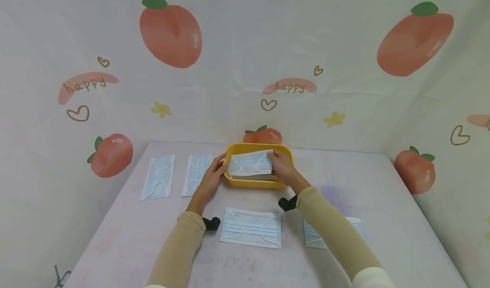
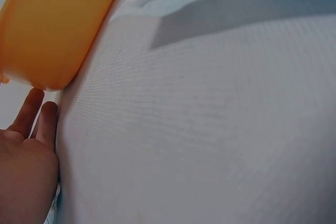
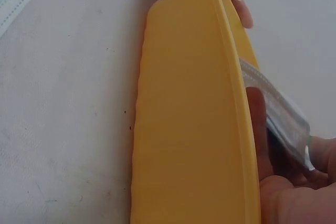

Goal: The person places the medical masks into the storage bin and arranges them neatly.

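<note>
A yellow plastic basket (image 1: 252, 184) sits toward the back of the table. Inside it, a light-blue face mask (image 1: 249, 162) lies tilted over something greyish (image 1: 260, 177), mostly hidden. My right hand (image 1: 282, 168) pinches this mask at its right end; in the right wrist view, the thumb presses on the mask (image 3: 283, 116) while fingers (image 3: 257, 129) go beneath it, inside the basket wall (image 3: 189, 103). On the opposite side, my left hand (image 1: 212, 178) holds the basket's left end, with one digit over the rim. The left wrist view catches only part of that hand (image 2: 26, 177).
Two masks lie upright on the left, one outermost (image 1: 158, 177) and one (image 1: 194, 173) beside my left hand. Another mask (image 1: 250, 228) lies flat in front of the basket. My right forearm partly covers a further mask (image 1: 315, 232). A printed cloth wall (image 1: 229, 45) rises behind.
</note>
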